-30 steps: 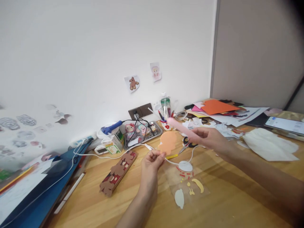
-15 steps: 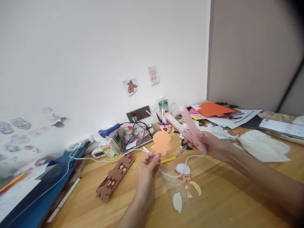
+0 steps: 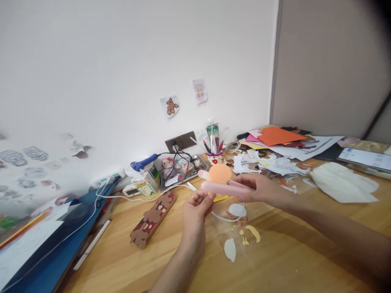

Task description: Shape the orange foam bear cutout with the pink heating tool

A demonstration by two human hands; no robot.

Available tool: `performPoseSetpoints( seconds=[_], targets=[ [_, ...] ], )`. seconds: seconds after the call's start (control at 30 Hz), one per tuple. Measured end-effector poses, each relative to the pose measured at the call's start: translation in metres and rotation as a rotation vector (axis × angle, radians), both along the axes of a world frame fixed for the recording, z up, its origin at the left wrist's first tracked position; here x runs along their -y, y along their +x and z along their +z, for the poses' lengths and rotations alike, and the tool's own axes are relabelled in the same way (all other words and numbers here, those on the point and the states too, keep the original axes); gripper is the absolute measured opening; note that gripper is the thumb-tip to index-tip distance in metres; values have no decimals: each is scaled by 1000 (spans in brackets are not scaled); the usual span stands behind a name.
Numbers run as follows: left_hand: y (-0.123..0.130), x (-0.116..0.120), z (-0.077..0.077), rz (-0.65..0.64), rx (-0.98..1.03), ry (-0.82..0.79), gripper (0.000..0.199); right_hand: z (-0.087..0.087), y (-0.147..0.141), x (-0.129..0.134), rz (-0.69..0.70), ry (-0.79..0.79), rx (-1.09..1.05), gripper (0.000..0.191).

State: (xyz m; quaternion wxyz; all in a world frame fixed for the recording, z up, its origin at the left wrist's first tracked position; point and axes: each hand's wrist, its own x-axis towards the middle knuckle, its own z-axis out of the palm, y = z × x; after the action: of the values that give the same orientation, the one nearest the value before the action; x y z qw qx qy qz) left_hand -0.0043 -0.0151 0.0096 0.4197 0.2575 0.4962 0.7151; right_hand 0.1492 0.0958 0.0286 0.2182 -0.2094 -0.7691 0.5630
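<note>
An orange paper cutout with a round head is pinched at its lower end by my left hand. My right hand is wrapped round a pink flat iron with a white cable. The iron's two arms lie on either side of the cutout, one in front and one behind; whether they touch it cannot be made out. Below the hands, a clear sheet bears a white oval, a pale leaf-like piece, a yellow curved piece and small red and yellow bits.
A brown bear-shaped case lies left of my left hand. Behind are a blue glue gun, a metal tray and a pen cup. Paper scraps, coloured sheets and a phone are at the right.
My right hand has swung the pink iron down and left, so its arms now overlap the orange cutout. The view has shifted slightly, and the cutout's lower part is now covered.
</note>
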Motion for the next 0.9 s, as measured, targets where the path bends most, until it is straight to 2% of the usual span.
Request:
performPoseSetpoints(
  seconds=[0.17,0.5,0.7,0.9],
  targets=[
    [0,-1,-4,-21,-17,8,19,-8,-4,-1,-63,91,55,38],
    [1,-3,-4,4,1,-12,19,-14,-2,-10,6,56,54,36],
    [0,-2,-5,-19,-35,-3,16,-9,0,-7,-44,116,67,32],
    [0,-2,-2,-4,-39,7,14,-9,-1,-5,-60,69,42,28]
  ],
)
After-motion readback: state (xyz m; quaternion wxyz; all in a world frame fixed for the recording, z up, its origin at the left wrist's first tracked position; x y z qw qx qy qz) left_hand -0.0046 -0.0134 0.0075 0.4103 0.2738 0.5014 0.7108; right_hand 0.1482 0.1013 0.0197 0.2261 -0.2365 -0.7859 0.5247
